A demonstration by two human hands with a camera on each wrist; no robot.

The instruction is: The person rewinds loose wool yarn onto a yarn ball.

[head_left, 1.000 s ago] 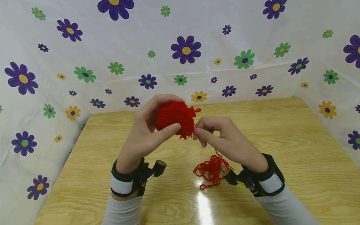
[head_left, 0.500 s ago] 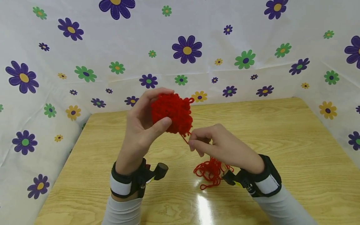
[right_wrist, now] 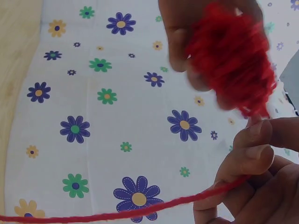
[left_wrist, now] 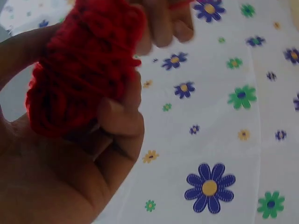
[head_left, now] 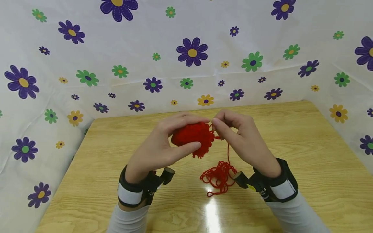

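Note:
My left hand [head_left: 166, 140] grips a ball of red yarn [head_left: 192, 136] above the table, thumb on the near side and fingers over the top. In the left wrist view the wound yarn ball [left_wrist: 86, 70] shows strands wrapped across its middle. My right hand [head_left: 240, 134] pinches the yarn strand [head_left: 228, 153] close beside the ball's right end. That strand hangs from the right hand to a loose red yarn heap [head_left: 218, 176] on the table. In the right wrist view the strand [right_wrist: 177, 200] runs out leftward from between the curled fingers [right_wrist: 254, 158].
The wooden table [head_left: 87, 181] stands against a white cloth [head_left: 131, 48] with purple, green and yellow flowers, which rises at the back and both sides. Each wrist wears a black strap [head_left: 134, 191] with a small camera mount.
The yarn ball dipped lower and moved right in my left hand. My right hand first drew the strand down below the ball, then rose with it to the ball's upper right.

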